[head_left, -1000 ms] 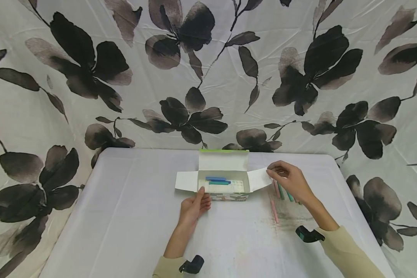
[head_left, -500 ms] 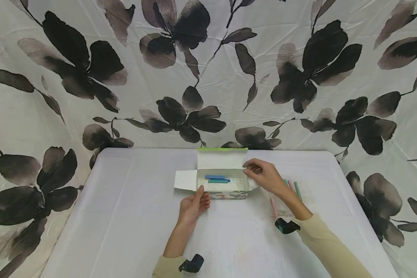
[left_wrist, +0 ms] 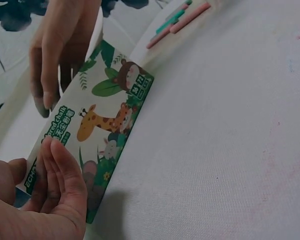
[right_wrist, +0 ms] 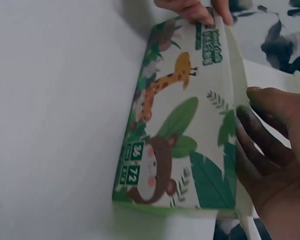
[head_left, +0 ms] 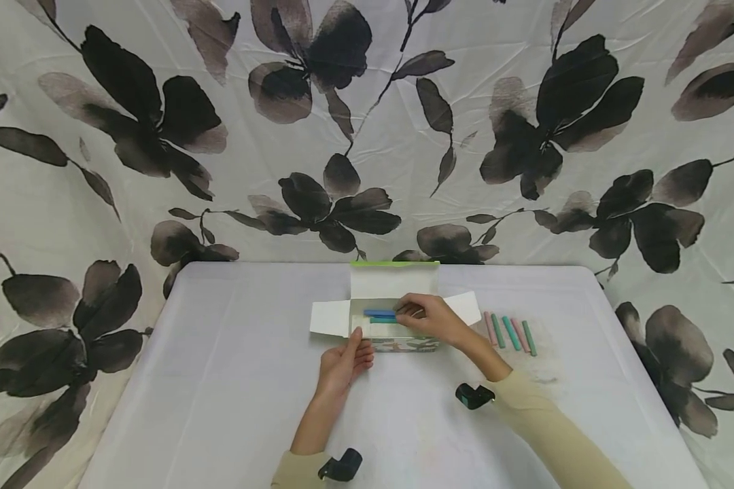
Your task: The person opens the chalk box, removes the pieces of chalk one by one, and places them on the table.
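Note:
An uncovered chalk box [head_left: 397, 345] with green leaves and cartoon animals on its front lies on the white table. My left hand [head_left: 338, 367] grips its near wall, thumb at the rim and fingers along the printed front [left_wrist: 97, 122]. Over the box's right half is my right hand [head_left: 431, 318], its fingers bent down inside. In the right wrist view the dusty fingertips [right_wrist: 245, 115] show no chalk between them. Blue chalk [head_left: 379, 313] and teal chalk [head_left: 382, 320] lie in the box, their right ends hidden behind the right hand.
Several pink and green chalk sticks [head_left: 512, 331] lie side by side on the table, right of the box. Flaps stick out left [head_left: 330, 318] and right [head_left: 463, 308], and the lid [head_left: 394, 280] stands up behind. A floral cloth [head_left: 342, 136] hangs at the back.
My right hand has moved left from the right flap to over the box and its fingers dip inside. My left hand keeps its place at the near wall.

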`<state>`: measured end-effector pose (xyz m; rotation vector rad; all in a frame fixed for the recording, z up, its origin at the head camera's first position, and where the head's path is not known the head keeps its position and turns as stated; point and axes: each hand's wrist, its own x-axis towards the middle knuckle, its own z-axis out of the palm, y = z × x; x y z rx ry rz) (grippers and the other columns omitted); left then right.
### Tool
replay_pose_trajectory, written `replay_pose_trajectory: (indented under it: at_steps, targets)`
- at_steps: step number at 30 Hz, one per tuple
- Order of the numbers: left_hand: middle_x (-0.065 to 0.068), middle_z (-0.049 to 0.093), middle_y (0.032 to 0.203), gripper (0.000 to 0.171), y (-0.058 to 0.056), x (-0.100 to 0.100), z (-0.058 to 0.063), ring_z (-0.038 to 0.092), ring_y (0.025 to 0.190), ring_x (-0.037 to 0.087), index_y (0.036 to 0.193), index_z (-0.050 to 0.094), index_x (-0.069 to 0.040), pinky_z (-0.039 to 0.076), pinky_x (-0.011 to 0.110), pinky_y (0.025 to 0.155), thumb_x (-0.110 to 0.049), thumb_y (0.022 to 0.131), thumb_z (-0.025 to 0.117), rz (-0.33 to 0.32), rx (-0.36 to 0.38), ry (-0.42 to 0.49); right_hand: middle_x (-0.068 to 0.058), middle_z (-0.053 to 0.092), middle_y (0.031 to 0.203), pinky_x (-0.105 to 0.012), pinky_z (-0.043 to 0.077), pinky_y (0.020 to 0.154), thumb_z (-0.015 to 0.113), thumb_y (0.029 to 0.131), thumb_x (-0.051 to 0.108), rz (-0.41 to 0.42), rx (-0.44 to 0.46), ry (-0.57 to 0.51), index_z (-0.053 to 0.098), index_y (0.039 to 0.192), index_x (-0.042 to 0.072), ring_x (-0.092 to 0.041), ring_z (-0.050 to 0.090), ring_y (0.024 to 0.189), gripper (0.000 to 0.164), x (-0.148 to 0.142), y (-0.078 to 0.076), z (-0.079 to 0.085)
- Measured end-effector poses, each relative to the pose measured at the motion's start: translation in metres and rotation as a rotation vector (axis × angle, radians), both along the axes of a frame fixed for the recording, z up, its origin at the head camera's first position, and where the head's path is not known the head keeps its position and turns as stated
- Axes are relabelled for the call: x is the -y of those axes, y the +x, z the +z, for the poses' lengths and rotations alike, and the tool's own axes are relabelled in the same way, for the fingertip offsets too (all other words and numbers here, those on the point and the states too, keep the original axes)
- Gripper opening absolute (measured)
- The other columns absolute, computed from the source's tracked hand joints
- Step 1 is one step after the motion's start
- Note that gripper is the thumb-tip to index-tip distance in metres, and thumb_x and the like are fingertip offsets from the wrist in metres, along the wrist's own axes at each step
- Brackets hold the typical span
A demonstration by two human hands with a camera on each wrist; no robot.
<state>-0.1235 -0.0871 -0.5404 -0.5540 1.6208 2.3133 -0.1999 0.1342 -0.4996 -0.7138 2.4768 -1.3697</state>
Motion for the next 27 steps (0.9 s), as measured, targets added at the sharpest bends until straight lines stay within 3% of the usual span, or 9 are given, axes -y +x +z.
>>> replay_pose_trajectory:
  at_steps: [7,12,21,27]
  targets:
    - [0.008,0.073,0.089,0.055,0.000,-0.001,0.000,0.069,0.076,0.009,0.111,0.066,0.014,0.061,0.020,0.074,-0.041,0.101,0.067,0.009,0.004,0.010,-0.014,0.071,0.109,-0.034,0.060,0.088,0.070,0.098,0.010,0.111,-0.045,0.061,0.068,0.117,-0.007,-0.023,0.068,0.099,0.025,0.015,-0.007,-0.016]
    - [0.008,0.072,0.090,0.057,0.001,-0.001,0.002,0.069,0.077,0.009,0.113,0.064,0.015,0.060,0.020,0.076,-0.041,0.102,0.066,0.004,0.002,0.010,-0.007,0.072,0.104,-0.029,0.057,0.083,0.068,0.100,0.012,0.170,-0.083,0.159,0.071,0.113,-0.002,-0.017,0.066,0.093,0.019,0.026,-0.009,-0.018]
    - [0.006,0.072,0.090,0.059,0.003,-0.003,0.004,0.069,0.078,0.009,0.117,0.063,0.015,0.060,0.020,0.077,-0.042,0.102,0.065,0.012,0.008,0.017,-0.011,0.073,0.112,-0.033,0.056,0.093,0.057,0.106,0.014,0.319,0.050,0.334,0.073,0.117,-0.003,-0.022,0.068,0.102,0.026,0.038,-0.019,-0.007]
    - [0.006,0.071,0.090,0.058,0.004,-0.005,0.004,0.069,0.078,0.008,0.116,0.063,0.015,0.060,0.019,0.077,-0.041,0.103,0.065,0.030,0.002,0.023,-0.006,0.074,0.104,-0.024,0.054,0.082,0.056,0.106,0.011,0.409,0.160,0.421,0.075,0.114,-0.002,-0.009,0.062,0.086,0.024,0.043,-0.029,-0.004]
